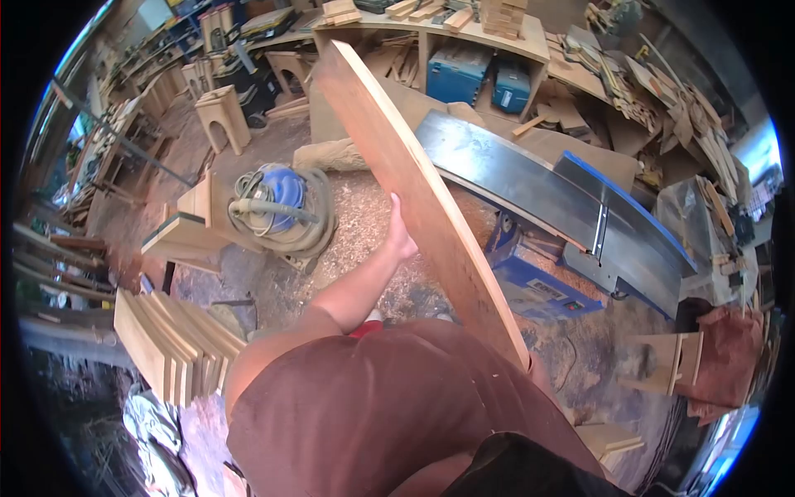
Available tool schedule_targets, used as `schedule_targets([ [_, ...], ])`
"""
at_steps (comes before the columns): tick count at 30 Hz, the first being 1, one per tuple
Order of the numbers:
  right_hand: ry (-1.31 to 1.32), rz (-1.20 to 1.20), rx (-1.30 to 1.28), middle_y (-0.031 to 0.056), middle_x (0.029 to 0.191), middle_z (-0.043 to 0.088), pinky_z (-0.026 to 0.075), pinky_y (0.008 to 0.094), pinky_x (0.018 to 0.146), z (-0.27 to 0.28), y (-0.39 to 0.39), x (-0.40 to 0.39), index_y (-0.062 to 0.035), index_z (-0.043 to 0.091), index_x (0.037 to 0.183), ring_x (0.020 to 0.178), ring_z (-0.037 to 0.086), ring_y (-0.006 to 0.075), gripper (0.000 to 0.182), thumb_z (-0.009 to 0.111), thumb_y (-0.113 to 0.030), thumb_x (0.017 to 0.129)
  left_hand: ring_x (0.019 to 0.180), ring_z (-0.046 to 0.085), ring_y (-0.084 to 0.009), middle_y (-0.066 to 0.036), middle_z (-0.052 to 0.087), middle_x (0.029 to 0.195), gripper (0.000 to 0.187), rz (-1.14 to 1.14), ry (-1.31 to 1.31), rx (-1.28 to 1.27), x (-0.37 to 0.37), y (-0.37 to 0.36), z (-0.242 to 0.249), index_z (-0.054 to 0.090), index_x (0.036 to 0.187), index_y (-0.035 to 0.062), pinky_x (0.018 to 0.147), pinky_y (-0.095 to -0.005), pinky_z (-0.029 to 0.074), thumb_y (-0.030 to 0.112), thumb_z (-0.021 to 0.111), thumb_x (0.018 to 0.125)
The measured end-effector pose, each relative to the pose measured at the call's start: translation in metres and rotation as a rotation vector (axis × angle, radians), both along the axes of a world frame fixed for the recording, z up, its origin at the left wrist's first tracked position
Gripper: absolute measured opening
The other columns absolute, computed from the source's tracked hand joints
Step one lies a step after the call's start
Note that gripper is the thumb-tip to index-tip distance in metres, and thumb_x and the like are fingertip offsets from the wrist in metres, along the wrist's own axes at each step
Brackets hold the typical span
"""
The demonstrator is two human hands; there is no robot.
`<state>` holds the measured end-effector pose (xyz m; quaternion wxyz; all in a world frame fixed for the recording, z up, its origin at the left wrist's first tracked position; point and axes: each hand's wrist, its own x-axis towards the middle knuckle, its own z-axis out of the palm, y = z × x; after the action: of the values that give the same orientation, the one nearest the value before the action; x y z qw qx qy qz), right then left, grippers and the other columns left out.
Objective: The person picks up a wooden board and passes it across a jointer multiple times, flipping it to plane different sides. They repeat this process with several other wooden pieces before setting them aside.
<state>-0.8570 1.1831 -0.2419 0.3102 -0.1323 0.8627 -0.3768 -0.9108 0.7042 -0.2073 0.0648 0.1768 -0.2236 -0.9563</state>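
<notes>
A long wooden board [414, 174] runs on edge from the upper left down to my right side, its pale narrow edge facing up. My left hand [400, 232] grips its broad brown face near the middle, thumb pointing up and the fingers hidden beneath. Near the lower end, my right hand [538, 373] shows only in part beside the board, and its fingers are hidden. To the right of the board stands a jointer with a long metal bed [497, 166], a blue-edged fence [621, 199] and a blue base [546, 286].
Wood shavings [352, 215] cover the floor beside a blue vacuum [281, 195] with a coiled hose. Several stacked boards [170, 344] stand at lower left. Behind are a shelf [439, 31] with blue cases [457, 73] and scrap wood [662, 99].
</notes>
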Motion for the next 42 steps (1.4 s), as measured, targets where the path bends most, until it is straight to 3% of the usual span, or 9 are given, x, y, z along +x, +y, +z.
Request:
schedule_targets([
  [9,-0.301,0.218,-0.429,0.0117,0.107,0.064,0.048,0.0385,0.092,-0.06,-0.088,-0.122,-0.0028,0.057,0.115,0.103,0.063,0.0237,0.067,0.09,-0.005,0.057,0.134,0.043,-0.032,-0.015,0.046,0.145,0.084,0.426,0.208,-0.382,0.052,-0.045,0.116,0.034,0.148,0.0071,0.113,-0.048,0.033,0.071,0.039,0.092],
  [11,0.015,0.455,-0.362,0.0122,0.111,0.063,0.048,0.0384,0.093,-0.081,-0.112,-0.149,-0.0042,0.056,0.118,0.106,0.062,0.0272,0.07,0.092,-0.008,0.057,0.133,0.044,-0.032,-0.014,0.047,0.144,0.084,0.511,0.218,-0.429,0.071,-0.048,0.137,0.034,0.148,0.008,0.113,-0.0479,0.033,0.071,0.04,0.092],
  [21,0.604,0.65,-0.074,0.0146,0.12,0.058,0.043,0.0413,0.101,0.101,-0.177,-0.262,-0.0072,0.057,0.119,0.115,0.052,0.0348,0.071,0.089,-0.011,0.056,0.138,0.035,-0.0336,-0.011,0.037,0.152,0.104,1.155,0.449,-0.829,0.237,-0.092,0.253,0.032,0.151,0.0154,0.114,-0.0565,0.028,0.082,0.055,0.075],
  [27,1.07,0.787,-0.158,0.0141,0.112,0.057,0.046,0.0421,0.092,0.11,-0.255,-0.36,-0.0114,0.055,0.119,0.11,0.053,0.0364,0.061,0.081,-0.009,0.064,0.141,0.032,-0.038,-0.019,0.039,0.15,0.084,1.011,0.628,-0.581,0.384,-0.072,0.172,0.043,0.144,0.0067,0.119,-0.0576,0.016,0.053,0.066,0.078],
  [28,1.023,0.818,-0.177,0.0133,0.113,0.057,0.046,0.042,0.092,0.113,-0.271,-0.368,-0.0124,0.056,0.119,0.109,0.054,0.0356,0.059,0.08,-0.009,0.065,0.141,0.029,-0.0398,-0.023,0.038,0.15,0.078,1.368,0.471,-0.413,0.395,-0.052,0.167,0.043,0.143,0.004,0.118,-0.0579,0.018,0.045,0.061,0.079],
  [33,1.091,1.005,-0.172,0.0112,0.106,0.056,0.045,0.0412,0.093,0.102,-0.341,-0.384,-0.0149,0.056,0.112,0.108,0.054,0.0335,0.046,0.074,-0.01,0.07,0.133,0.044,-0.0379,-0.019,0.048,0.142,0.08,1.851,-0.277,-0.825,0.46,0.008,0.024,0.047,0.137,0.005,0.114,-0.0622,0.028,0.066,0.048,0.087],
  [35,1.107,1.168,-0.028,0.0094,0.106,0.056,0.044,0.0424,0.096,0.089,-0.363,-0.387,-0.016,0.055,0.108,0.11,0.053,0.031,0.037,0.068,-0.009,0.074,0.135,0.042,-0.0371,-0.017,0.046,0.145,0.092,1.689,-0.014,-0.391,0.475,0.046,-0.018,0.043,0.142,0.0059,0.115,-0.0608,0.027,0.073,0.056,0.08],
  [38,1.166,1.154,0.029,0.0074,0.112,0.055,0.043,0.0461,0.101,0.061,-0.379,-0.404,-0.0181,0.053,0.112,0.117,0.051,0.0298,0.059,0.078,-0.001,0.061,0.135,0.042,-0.037,-0.017,0.045,0.146,0.093,1.662,-0.058,-0.337,0.448,0.076,-0.04,0.042,0.143,0.0059,0.115,-0.0607,0.027,0.073,0.056,0.08],
  [42,1.126,1.175,0.126,0.007,0.115,0.053,0.04,0.0491,0.106,0.057,-0.379,-0.419,-0.0183,0.051,0.114,0.122,0.049,0.027,0.047,0.07,-0.005,0.073,0.135,0.042,-0.037,-0.017,0.045,0.146,0.094,1.609,-0.063,-0.324,0.417,0.084,-0.048,0.042,0.143,0.0059,0.116,-0.0605,0.026,0.073,0.057,0.079],
])
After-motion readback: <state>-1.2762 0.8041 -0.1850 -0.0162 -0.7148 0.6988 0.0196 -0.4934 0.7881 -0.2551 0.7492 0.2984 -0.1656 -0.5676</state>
